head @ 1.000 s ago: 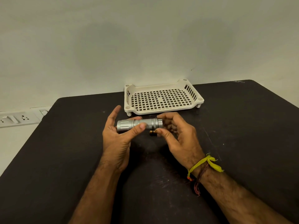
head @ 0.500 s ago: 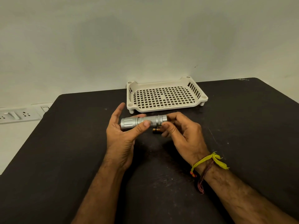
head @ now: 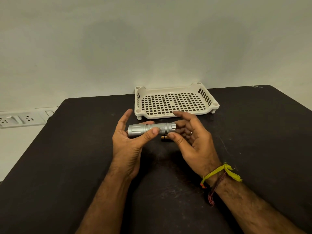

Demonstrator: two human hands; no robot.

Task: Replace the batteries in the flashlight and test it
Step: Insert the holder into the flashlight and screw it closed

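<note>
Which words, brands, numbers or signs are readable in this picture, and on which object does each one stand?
None can be read.
Flashlight: no print visible on the silver body.
Battery under the hands: any label is too small and mostly hidden.
Table: faint pale scribble at the far right corner, unreadable.
Socket strip: no legible marking.

A single head-worn camera looks forward and steeply down from above the near edge of a black matte table (head: 253, 149), facing a pale plaster wall (head: 152, 39) toward 12 o'clock. It sits close: both forearms enter from 6 o'clock. A cream perforated plastic tray (head: 177, 114) lies just beyond centre; a white wall socket strip (head: 20, 119) shows at 9 o'clock.
</note>
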